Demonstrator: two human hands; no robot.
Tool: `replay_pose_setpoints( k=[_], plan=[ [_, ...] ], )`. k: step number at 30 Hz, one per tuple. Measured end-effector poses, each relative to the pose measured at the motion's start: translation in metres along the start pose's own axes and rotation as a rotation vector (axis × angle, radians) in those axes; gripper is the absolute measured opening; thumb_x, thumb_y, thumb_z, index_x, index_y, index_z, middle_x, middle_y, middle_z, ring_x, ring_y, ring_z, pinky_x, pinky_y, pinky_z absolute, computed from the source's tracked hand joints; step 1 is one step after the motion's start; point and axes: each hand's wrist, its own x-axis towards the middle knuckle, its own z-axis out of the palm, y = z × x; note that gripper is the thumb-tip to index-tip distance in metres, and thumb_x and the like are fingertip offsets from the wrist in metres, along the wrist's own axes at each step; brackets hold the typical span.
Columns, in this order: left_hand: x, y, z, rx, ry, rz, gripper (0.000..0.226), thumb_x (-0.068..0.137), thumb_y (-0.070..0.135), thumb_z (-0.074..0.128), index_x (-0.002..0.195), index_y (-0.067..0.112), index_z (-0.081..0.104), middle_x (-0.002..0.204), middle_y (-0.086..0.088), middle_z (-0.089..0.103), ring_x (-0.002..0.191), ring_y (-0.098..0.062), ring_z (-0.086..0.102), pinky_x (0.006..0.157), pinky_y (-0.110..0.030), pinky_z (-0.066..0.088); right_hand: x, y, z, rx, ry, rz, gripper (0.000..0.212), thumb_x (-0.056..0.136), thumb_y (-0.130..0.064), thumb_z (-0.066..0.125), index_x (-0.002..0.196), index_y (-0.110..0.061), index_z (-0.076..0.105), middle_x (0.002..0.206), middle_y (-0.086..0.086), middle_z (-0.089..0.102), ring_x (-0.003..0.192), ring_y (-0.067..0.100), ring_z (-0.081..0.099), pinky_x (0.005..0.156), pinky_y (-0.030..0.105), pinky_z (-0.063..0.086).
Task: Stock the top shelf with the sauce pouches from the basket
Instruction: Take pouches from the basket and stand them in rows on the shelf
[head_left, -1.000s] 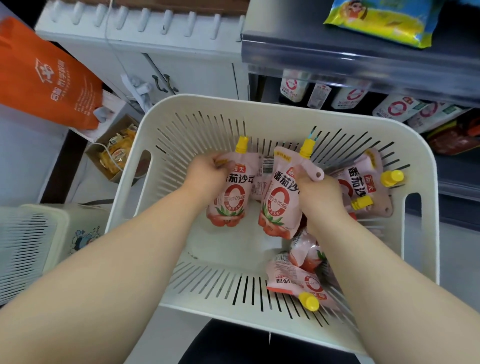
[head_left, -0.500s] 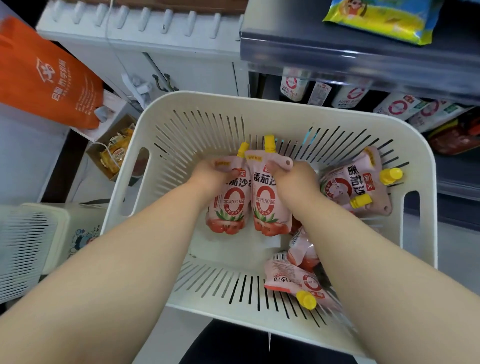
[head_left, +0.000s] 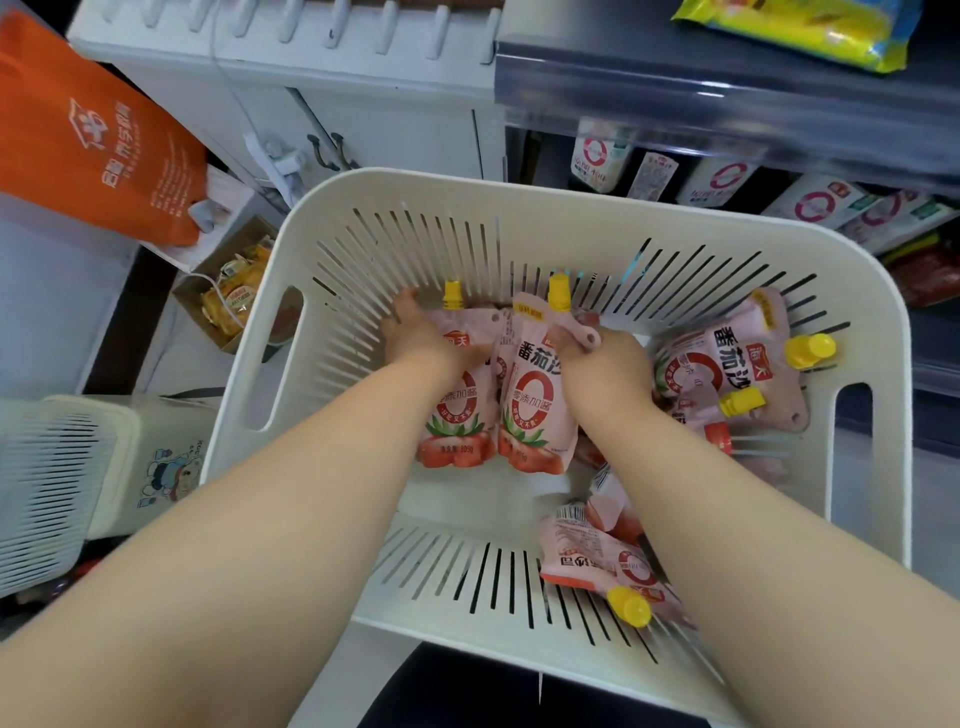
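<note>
Dark shelving (head_left: 701, 88) stands just behind the white slotted basket (head_left: 519, 208). Inside it, the left hand (head_left: 421, 338) grips the left pouch (head_left: 460, 415) and the right hand (head_left: 597, 358) pinches the right pouch (head_left: 535, 405), each near its top. Their long axes run cap to base, with the yellow caps toward the shelving. Lift both straight up, keeping them clear of the loose pouches (head_left: 727, 374) lying alongside.
</note>
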Motion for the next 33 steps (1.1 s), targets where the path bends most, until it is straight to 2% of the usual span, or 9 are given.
replay_pose_setpoints(
  k=[4, 8, 13, 17, 22, 26, 29, 31, 33],
  plan=[
    [0.002, 0.004, 0.003, 0.136, -0.033, -0.055, 0.100, 0.069, 0.030, 0.082, 0.144, 0.018, 0.018, 0.146, -0.014, 0.030, 0.129, -0.036, 0.041, 0.099, -0.044, 0.042, -0.003, 0.008, -0.002, 0.115, 0.006, 0.028, 0.037, 0.093, -0.038, 0.052, 0.060, -0.024, 0.045, 0.062, -0.002, 0.047, 0.070, 0.023, 0.047, 0.050, 0.025, 0.026],
    [0.004, -0.004, -0.001, 0.127, -0.065, 0.019, 0.088, 0.069, 0.031, 0.082, 0.138, 0.013, 0.031, 0.136, -0.012, 0.047, 0.116, -0.031, 0.054, 0.088, -0.037, 0.048, -0.003, 0.007, -0.006, 0.170, -0.020, 0.051, 0.038, 0.093, -0.036, 0.052, 0.059, -0.022, 0.046, 0.060, -0.001, 0.048, 0.063, 0.023, 0.047, 0.051, 0.025, 0.031],
    [0.006, -0.005, -0.013, -0.279, -0.162, -0.234, 0.085, 0.054, 0.025, 0.090, 0.128, 0.011, 0.049, 0.107, -0.013, 0.069, 0.089, -0.031, 0.069, 0.081, -0.047, 0.056, -0.007, 0.003, -0.010, 0.306, -0.041, 0.139, 0.035, 0.093, -0.035, 0.053, 0.079, -0.004, 0.061, 0.078, 0.016, 0.063, 0.073, 0.026, 0.056, 0.069, 0.036, 0.045],
    [0.004, -0.009, -0.017, -0.396, -0.346, -0.258, 0.039, 0.072, 0.011, 0.079, 0.107, 0.008, 0.062, 0.079, -0.011, 0.074, 0.070, -0.025, 0.072, 0.066, -0.040, 0.060, -0.010, 0.003, -0.007, 0.366, -0.015, 0.200, 0.033, 0.092, -0.036, 0.053, 0.085, -0.005, 0.062, 0.095, 0.023, 0.068, 0.090, 0.037, 0.065, 0.086, 0.053, 0.051],
    [-0.002, -0.011, -0.017, -0.231, -0.236, -0.115, 0.023, 0.083, 0.021, 0.071, 0.099, 0.007, 0.063, 0.092, -0.011, 0.072, 0.083, -0.027, 0.070, 0.079, -0.043, 0.057, -0.013, -0.001, -0.007, 0.411, -0.028, 0.209, 0.029, 0.092, -0.033, 0.054, 0.088, -0.005, 0.061, 0.099, 0.024, 0.067, 0.098, 0.040, 0.063, 0.088, 0.056, 0.050],
    [-0.026, -0.002, -0.025, -0.185, -0.168, 0.153, 0.009, 0.087, 0.022, 0.065, 0.086, 0.013, 0.063, 0.076, 0.001, 0.065, 0.063, -0.007, 0.061, 0.052, -0.018, 0.049, -0.024, -0.011, -0.024, 0.357, -0.001, 0.086, 0.039, 0.092, -0.033, 0.055, 0.080, 0.004, 0.059, 0.089, 0.027, 0.065, 0.083, 0.038, 0.063, 0.073, 0.042, 0.050],
    [-0.051, 0.010, -0.047, -0.365, -0.182, 0.283, 0.007, 0.084, 0.014, 0.068, 0.078, 0.017, 0.066, 0.069, 0.007, 0.067, 0.052, 0.000, 0.064, 0.048, -0.012, 0.050, -0.038, -0.021, -0.053, 0.379, 0.066, -0.022, 0.044, 0.090, -0.033, 0.057, 0.088, 0.011, 0.059, 0.083, 0.026, 0.065, 0.076, 0.037, 0.063, 0.061, 0.029, 0.046],
    [-0.068, 0.019, -0.066, -0.451, -0.215, 0.350, 0.004, 0.083, 0.012, 0.069, 0.084, 0.016, 0.069, 0.067, 0.011, 0.069, 0.054, 0.000, 0.066, 0.052, -0.015, 0.053, -0.052, -0.033, -0.076, 0.424, 0.080, -0.077, 0.031, 0.091, -0.033, 0.058, 0.078, -0.005, 0.062, 0.070, 0.009, 0.061, 0.064, 0.021, 0.057, 0.054, 0.020, 0.042],
    [-0.085, 0.030, -0.084, -0.492, -0.240, 0.433, 0.007, 0.082, 0.012, 0.070, 0.084, 0.018, 0.070, 0.061, 0.013, 0.070, 0.057, 0.000, 0.067, 0.054, -0.015, 0.053, -0.067, -0.044, -0.096, 0.470, 0.063, -0.157, 0.017, 0.090, -0.035, 0.060, 0.080, -0.022, 0.065, 0.076, -0.003, 0.066, 0.073, 0.012, 0.063, 0.068, 0.023, 0.050]
  ],
)
